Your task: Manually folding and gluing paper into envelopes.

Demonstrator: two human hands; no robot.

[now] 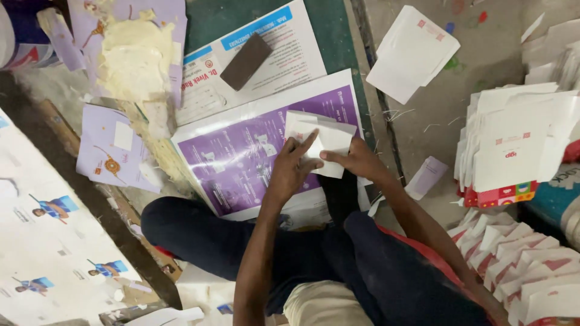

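A small folded white paper piece (pixel 326 137) lies on a large purple printed sheet (pixel 241 151) spread on the floor in front of my crossed legs. My left hand (pixel 291 169) presses on its left part, index finger stretched across the fold. My right hand (pixel 356 160) pinches the paper's lower right edge with fingers and thumb. Both hands touch the same piece.
A dark rectangular block (pixel 245 61) rests on a white and blue sheet behind. Pale glue is smeared on paper (pixel 136 54) at the back left. Stacks of flat white cartons (pixel 513 145) stand at the right, more (pixel 519 265) fanned near my right leg. A loose white carton (pixel 411 51) lies behind.
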